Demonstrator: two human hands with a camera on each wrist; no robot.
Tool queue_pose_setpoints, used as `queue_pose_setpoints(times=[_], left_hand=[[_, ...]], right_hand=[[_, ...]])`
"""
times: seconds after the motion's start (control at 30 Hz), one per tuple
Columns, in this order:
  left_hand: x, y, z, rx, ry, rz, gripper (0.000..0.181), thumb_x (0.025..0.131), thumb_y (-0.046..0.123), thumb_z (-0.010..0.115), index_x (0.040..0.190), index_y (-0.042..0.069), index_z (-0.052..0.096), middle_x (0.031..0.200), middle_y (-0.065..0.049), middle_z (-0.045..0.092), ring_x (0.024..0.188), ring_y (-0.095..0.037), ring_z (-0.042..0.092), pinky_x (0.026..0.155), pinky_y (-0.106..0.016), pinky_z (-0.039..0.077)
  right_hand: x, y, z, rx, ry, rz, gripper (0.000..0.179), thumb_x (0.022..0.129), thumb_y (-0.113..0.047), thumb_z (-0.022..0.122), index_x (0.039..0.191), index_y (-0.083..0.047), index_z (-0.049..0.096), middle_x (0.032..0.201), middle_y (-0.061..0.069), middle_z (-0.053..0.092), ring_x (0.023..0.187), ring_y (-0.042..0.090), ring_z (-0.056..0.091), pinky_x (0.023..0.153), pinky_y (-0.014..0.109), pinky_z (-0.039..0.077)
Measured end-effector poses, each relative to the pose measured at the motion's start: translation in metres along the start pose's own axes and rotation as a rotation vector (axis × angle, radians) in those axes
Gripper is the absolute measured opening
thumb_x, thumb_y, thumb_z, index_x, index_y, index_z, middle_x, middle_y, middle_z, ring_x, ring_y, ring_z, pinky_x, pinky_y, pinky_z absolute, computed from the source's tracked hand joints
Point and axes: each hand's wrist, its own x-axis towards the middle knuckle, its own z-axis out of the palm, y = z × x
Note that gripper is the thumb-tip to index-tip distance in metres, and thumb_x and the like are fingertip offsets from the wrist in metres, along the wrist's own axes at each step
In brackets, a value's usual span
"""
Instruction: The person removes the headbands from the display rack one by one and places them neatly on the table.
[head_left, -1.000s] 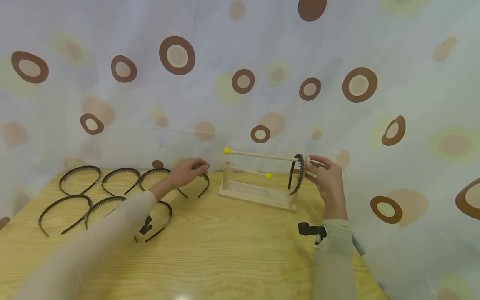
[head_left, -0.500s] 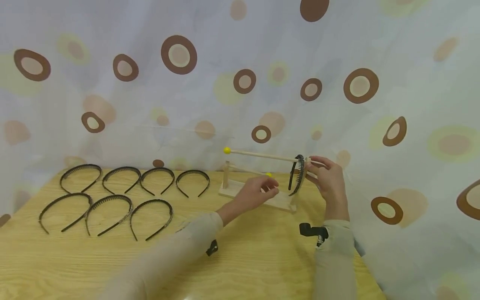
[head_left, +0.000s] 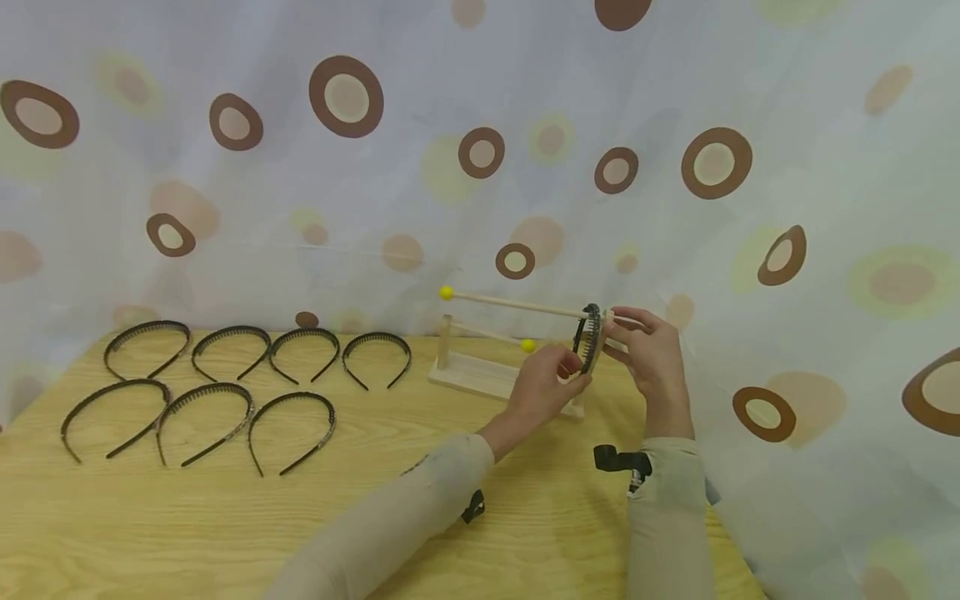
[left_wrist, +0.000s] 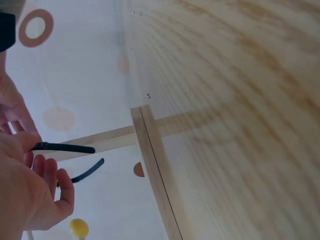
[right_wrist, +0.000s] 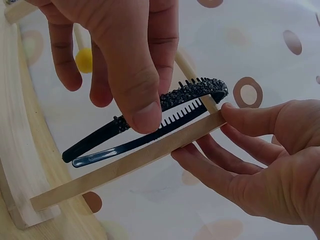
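Note:
A black headband (right_wrist: 192, 92) with dark glittery stones and inner comb teeth hangs at the right end of the wooden rack's upper rod (head_left: 517, 305). My left hand (head_left: 542, 385) pinches one arm of it between thumb and fingers; both tips poke out free in the left wrist view. On the other side, my right hand (head_left: 654, 358) grips the top of the rack's upright (right_wrist: 130, 162), thumb above and fingers below. The rack (head_left: 472, 375) stands on the table, its rods ending in yellow balls (head_left: 447, 292).
Several more black headbands (head_left: 330, 400) lie in two rows on the left of the wood-grain table (head_left: 187, 525). A patterned curtain (head_left: 405, 183) rises behind the table and along its right side.
My left hand has come from the back row of headbands rightward across the table to the hanging headband and taken hold of it. The right hand stays on the rack's upright.

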Motion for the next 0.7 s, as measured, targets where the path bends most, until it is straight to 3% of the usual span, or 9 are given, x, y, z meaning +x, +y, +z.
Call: queue_pose_setpoints(times=[0.43,0.57,0.7], left_hand=[[0.009,0.009,-0.005,0.037,0.029,0.024,0.012,0.097,0.017,0.073,0.103,0.009,0.066,0.093,0.002,0.062,0.08,-0.004,0.057,0.07,-0.014,0.047],[0.016,0.008,-0.012,0.009,0.071,0.069,0.011,0.097,0.012,0.072,0.104,0.006,0.066,0.092,0.0,0.064,0.08,-0.004,0.06,0.072,-0.012,0.049],[0.026,0.008,-0.022,-0.023,0.131,0.074,0.011,0.096,0.008,0.073,0.103,0.004,0.066,0.091,-0.002,0.067,0.079,-0.005,0.064,0.071,-0.012,0.051]], right_hand=[[0.0,-0.003,-0.001,0.018,0.004,0.02,0.045,0.098,-0.006,0.069,0.14,0.003,0.055,0.131,0.018,0.058,0.119,0.032,0.06,0.097,0.042,0.052],[-0.001,-0.003,-0.002,0.019,0.002,0.017,0.044,0.098,-0.006,0.069,0.14,0.003,0.056,0.131,0.019,0.057,0.118,0.032,0.06,0.097,0.043,0.051],[0.0,-0.002,-0.001,0.013,-0.003,0.019,0.046,0.098,-0.006,0.069,0.141,0.004,0.055,0.131,0.02,0.056,0.12,0.033,0.059,0.097,0.043,0.052]])
